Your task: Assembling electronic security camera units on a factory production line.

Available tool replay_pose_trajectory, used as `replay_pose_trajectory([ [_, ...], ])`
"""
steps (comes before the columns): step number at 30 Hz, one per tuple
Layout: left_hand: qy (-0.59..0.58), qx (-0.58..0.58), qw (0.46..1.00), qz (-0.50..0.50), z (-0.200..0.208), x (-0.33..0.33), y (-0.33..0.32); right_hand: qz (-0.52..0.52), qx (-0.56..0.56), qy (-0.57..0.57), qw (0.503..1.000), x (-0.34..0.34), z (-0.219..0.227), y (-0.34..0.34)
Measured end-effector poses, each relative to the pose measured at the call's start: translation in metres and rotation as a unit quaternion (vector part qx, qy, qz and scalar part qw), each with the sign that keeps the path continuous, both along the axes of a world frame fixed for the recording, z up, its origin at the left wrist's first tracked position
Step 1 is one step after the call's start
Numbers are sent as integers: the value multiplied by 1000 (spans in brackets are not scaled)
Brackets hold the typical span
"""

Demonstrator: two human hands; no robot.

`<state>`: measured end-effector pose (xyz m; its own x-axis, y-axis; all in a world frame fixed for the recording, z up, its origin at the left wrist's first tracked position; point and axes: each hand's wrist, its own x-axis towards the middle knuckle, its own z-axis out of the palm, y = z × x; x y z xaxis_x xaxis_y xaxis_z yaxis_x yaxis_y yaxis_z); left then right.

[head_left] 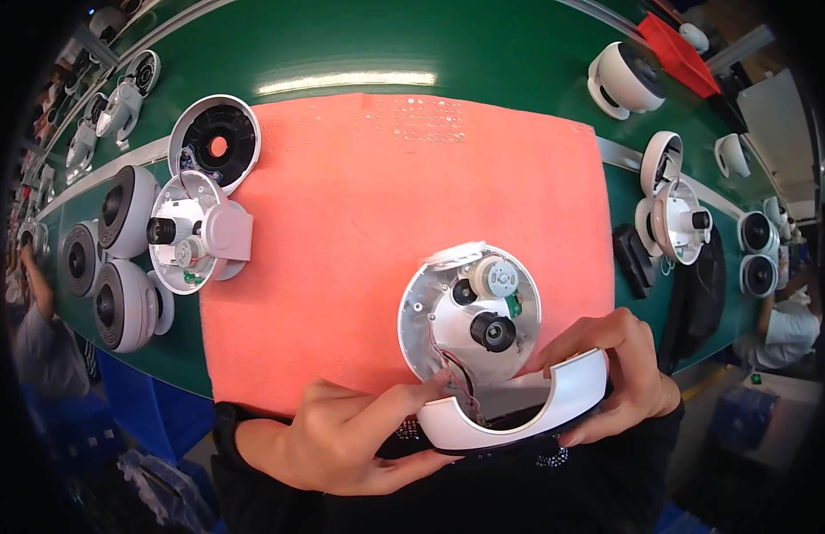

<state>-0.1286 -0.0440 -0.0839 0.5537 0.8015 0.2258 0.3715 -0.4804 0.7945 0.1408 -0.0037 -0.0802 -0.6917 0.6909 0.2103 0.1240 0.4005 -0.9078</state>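
Note:
Near the front edge of an orange-pink mat sits an open round white housing. Inside it are a silver motor and a black ribbed cylinder. Just in front, a white curved shell with a U-shaped notch is tilted on edge. Thin dark and reddish wires run between housing and shell. My left hand grips the shell's left end, its index finger beside the wires. Wrapped round the right end is my right hand, its index fingertip partly hidden behind the shell.
At the mat's left stand another opened white unit, its black-lined shell, and several grey-fronted fans. On the right are an opened unit, a black object, and a white fan near a red bin. Other people work at both sides.

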Motion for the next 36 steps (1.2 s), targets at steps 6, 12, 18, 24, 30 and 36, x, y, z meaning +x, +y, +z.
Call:
replay_pose_trajectory([
  [6, -38, 40, 998, -3, -6, 3, -5, -32, 45, -25, 998, -6, 1, -17],
  [12, -29, 35, 999, -20, -7, -2, -8, -29, 101, -82, 991, -12, 18, -16],
  [18, -32, -6, 999, -4, -10, -2, -11, -61, 75, -25, 995, -21, 19, -16],
  [24, -65, -42, 996, 34, -10, 2, -15, -55, 39, -18, 998, -27, 25, -13],
  [30, -158, -39, 983, 91, -23, 10, -19, 1, 67, -52, 996, -39, 47, 4],
  [36, -184, -30, 977, 104, -15, 8, -20, 18, -3, -88, 996, -38, 49, 7],
])
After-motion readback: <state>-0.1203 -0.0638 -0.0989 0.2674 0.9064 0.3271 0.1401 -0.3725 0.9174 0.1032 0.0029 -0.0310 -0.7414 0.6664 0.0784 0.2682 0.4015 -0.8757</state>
